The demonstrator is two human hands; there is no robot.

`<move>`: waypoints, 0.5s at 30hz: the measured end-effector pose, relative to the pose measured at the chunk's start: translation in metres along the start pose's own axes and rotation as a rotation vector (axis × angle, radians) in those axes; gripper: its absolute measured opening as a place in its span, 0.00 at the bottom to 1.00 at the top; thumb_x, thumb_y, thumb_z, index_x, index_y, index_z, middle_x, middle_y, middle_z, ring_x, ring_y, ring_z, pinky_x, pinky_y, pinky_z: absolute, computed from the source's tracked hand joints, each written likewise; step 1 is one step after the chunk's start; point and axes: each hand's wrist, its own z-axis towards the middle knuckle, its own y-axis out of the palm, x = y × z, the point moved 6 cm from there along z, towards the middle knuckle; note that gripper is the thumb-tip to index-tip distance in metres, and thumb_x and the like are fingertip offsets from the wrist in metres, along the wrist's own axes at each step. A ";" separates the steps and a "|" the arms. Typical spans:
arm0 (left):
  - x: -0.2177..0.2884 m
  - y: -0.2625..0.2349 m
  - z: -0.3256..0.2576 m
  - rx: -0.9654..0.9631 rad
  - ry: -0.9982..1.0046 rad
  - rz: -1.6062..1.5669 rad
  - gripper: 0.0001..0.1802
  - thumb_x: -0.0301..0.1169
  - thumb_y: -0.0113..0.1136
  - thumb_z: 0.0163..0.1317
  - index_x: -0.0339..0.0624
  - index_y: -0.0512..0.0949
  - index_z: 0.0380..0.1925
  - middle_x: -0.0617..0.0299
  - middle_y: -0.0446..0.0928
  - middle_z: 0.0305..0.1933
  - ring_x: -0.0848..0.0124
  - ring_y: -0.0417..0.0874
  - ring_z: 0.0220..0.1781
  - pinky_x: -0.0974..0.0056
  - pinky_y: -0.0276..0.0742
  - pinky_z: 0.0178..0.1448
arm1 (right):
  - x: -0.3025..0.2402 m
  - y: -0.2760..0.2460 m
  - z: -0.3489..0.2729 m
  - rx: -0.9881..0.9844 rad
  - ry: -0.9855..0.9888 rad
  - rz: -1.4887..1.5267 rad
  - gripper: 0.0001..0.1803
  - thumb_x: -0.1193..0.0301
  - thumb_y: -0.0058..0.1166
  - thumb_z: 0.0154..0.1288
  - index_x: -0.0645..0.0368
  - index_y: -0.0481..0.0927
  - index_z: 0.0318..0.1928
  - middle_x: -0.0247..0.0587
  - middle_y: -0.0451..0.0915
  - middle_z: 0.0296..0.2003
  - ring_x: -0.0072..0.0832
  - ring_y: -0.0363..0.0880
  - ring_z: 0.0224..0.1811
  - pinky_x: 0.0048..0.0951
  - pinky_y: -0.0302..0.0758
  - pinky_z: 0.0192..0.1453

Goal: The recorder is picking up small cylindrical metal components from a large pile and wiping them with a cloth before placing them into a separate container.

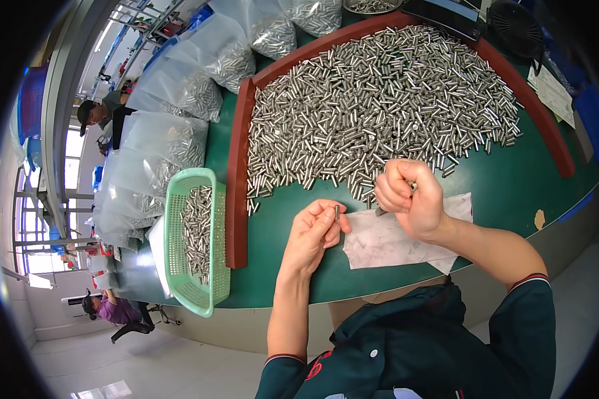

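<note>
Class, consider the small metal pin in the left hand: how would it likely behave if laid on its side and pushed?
The small metal pin would probably roll, since it looks cylindrical. Its metallic grey sheen suggests it is stiff and perhaps heavy for its size. Its smooth-looking surface might slip between the left hand's fingertips.

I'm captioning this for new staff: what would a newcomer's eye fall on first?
First, the huge heap of metal cylinders spread across the green table. Next, the left hand in front of it, pinching a single cylinder, with the right hand curled nearby. Then, at left, the green basket of cylinders and the clear bags beyond.
</note>
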 end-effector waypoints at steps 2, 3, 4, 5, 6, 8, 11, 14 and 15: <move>0.008 -0.002 -0.003 0.207 0.272 0.517 0.05 0.26 0.54 0.57 0.36 0.71 0.29 0.68 0.68 0.16 0.83 0.60 0.15 0.76 0.55 0.19 | 0.001 0.001 0.001 -0.010 -0.011 0.010 0.19 0.64 0.31 0.59 0.51 0.54 0.12 0.26 0.52 0.07 0.17 0.43 0.11 0.21 0.45 0.17; 0.012 0.008 -0.008 0.224 0.353 0.749 0.05 0.26 0.56 0.55 0.36 0.71 0.27 0.67 0.67 0.14 0.82 0.62 0.15 0.75 0.57 0.19 | 0.001 0.002 0.001 -0.007 -0.005 0.014 0.18 0.64 0.31 0.59 0.52 0.54 0.12 0.27 0.52 0.07 0.16 0.44 0.10 0.21 0.45 0.16; 0.016 0.020 -0.013 0.237 0.434 0.981 0.05 0.25 0.58 0.53 0.36 0.71 0.25 0.66 0.66 0.13 0.80 0.64 0.15 0.73 0.59 0.19 | 0.000 0.002 0.001 -0.012 -0.003 0.007 0.18 0.65 0.31 0.59 0.52 0.54 0.12 0.27 0.52 0.07 0.16 0.44 0.10 0.21 0.45 0.16; 0.015 0.029 -0.013 0.171 0.474 1.126 0.06 0.23 0.60 0.49 0.37 0.72 0.25 0.63 0.65 0.12 0.74 0.67 0.14 0.69 0.62 0.19 | 0.000 0.002 0.000 -0.018 -0.005 0.001 0.18 0.65 0.31 0.59 0.52 0.54 0.12 0.27 0.52 0.07 0.16 0.44 0.10 0.21 0.45 0.16; 0.014 0.037 -0.013 0.114 0.547 1.208 0.06 0.23 0.60 0.48 0.38 0.72 0.25 0.62 0.65 0.12 0.72 0.67 0.14 0.68 0.62 0.19 | 0.001 0.004 0.000 -0.020 -0.007 0.014 0.18 0.66 0.31 0.59 0.52 0.54 0.12 0.27 0.53 0.07 0.16 0.44 0.10 0.21 0.44 0.16; 0.012 0.043 -0.013 0.083 0.622 1.298 0.05 0.23 0.60 0.46 0.39 0.73 0.23 0.62 0.65 0.12 0.68 0.67 0.14 0.65 0.63 0.19 | 0.003 0.005 0.000 -0.036 -0.009 0.010 0.18 0.66 0.31 0.59 0.52 0.55 0.12 0.27 0.52 0.07 0.16 0.44 0.10 0.21 0.44 0.16; 0.015 0.042 -0.013 0.112 0.549 1.338 0.05 0.23 0.60 0.45 0.40 0.73 0.23 0.62 0.63 0.11 0.68 0.66 0.14 0.65 0.63 0.19 | 0.006 0.004 -0.002 -0.035 -0.003 -0.023 0.19 0.65 0.32 0.60 0.53 0.54 0.12 0.26 0.53 0.07 0.16 0.45 0.11 0.20 0.44 0.16; 0.013 0.040 -0.012 0.121 0.555 1.318 0.06 0.23 0.61 0.44 0.39 0.73 0.21 0.62 0.62 0.11 0.68 0.65 0.13 0.64 0.61 0.19 | 0.009 0.003 -0.004 -0.027 -0.014 -0.058 0.19 0.65 0.32 0.60 0.53 0.55 0.12 0.26 0.53 0.08 0.16 0.46 0.11 0.20 0.45 0.16; 0.013 0.040 -0.012 0.131 0.559 1.310 0.05 0.23 0.60 0.44 0.39 0.73 0.21 0.62 0.62 0.11 0.68 0.65 0.13 0.64 0.61 0.18 | 0.009 0.003 -0.005 -0.024 -0.009 -0.064 0.19 0.66 0.32 0.59 0.54 0.54 0.12 0.26 0.53 0.08 0.16 0.46 0.12 0.21 0.45 0.17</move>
